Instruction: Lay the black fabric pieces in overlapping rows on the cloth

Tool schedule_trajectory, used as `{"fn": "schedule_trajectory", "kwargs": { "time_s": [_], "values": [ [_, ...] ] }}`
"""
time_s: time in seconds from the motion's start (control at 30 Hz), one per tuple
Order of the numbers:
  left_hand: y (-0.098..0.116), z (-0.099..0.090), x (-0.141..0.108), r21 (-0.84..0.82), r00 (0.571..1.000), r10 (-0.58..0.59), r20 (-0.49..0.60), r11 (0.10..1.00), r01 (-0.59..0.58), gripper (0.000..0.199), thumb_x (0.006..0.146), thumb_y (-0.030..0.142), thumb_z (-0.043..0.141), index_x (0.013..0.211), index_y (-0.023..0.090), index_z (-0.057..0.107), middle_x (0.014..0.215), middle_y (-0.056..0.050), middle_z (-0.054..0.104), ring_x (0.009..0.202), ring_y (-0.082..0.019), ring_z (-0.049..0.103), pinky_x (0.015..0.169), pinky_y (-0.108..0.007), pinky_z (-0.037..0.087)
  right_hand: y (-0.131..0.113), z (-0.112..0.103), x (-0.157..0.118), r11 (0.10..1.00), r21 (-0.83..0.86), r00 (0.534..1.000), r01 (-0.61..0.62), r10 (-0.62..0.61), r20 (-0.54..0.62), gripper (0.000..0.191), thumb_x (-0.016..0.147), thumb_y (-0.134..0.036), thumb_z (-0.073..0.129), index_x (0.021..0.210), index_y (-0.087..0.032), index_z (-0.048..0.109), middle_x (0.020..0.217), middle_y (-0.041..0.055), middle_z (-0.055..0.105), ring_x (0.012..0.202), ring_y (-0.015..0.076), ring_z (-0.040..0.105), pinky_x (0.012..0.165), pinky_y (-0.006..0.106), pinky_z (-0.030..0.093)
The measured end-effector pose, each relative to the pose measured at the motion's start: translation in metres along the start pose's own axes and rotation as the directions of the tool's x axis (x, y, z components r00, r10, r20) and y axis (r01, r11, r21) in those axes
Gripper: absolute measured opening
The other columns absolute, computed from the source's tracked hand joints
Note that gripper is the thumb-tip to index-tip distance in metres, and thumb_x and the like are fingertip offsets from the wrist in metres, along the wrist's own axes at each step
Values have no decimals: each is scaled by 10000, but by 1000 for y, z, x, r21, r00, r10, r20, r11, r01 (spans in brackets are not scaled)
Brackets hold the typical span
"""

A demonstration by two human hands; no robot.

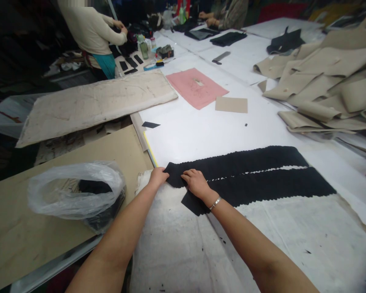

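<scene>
Two black fabric strips [271, 185] with scalloped edges lie side by side across the table, with a narrow jagged gap between them. My left hand [159, 177] pinches the left end of the farther strip at its corner. My right hand [197, 184], with a metal bracelet at the wrist, rests on the same strip a little to the right. Its fingers are bent and slightly apart, with the tips touching the cloth. The nearer strip's left end pokes out under my right wrist.
At left, a clear plastic bag [76, 189] with dark pieces sits on a tan board [15, 203]. Beyond are a padded board [100, 101], pink sheet [195, 87] and beige card [232, 105]. Beige pieces [329, 81] pile up at right. Two people work at the back.
</scene>
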State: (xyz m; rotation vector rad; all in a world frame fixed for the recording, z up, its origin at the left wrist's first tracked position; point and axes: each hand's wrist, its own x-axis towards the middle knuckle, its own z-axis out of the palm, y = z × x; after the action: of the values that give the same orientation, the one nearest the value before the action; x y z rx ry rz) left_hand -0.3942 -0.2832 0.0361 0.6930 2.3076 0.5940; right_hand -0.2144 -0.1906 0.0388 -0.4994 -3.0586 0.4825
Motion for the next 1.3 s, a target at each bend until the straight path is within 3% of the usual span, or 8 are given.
{"fn": "schedule_trajectory", "kwargs": {
  "time_s": [0.77,1.3],
  "values": [
    [-5,2,-1,14,1000,20,-12,1000,-19,195,615,155,585,773,146,698,595,-22,643,590,-144,587,545,-195,407,-3,2,-3,1000,-3,1000,11,-11,-25,402,860,-180,402,1245,-257,487,1192,89,525,1069,232,395,863,351,267],
    [0,-3,-9,257,993,103,-54,962,-86,196,647,227,566,787,155,684,713,-45,665,729,-166,595,611,-211,398,-3,3,-6,995,-78,998,55,-58,-33,391,877,-184,377,1248,-239,489,1205,98,508,1069,235,403,873,364,268]
  ]
}}
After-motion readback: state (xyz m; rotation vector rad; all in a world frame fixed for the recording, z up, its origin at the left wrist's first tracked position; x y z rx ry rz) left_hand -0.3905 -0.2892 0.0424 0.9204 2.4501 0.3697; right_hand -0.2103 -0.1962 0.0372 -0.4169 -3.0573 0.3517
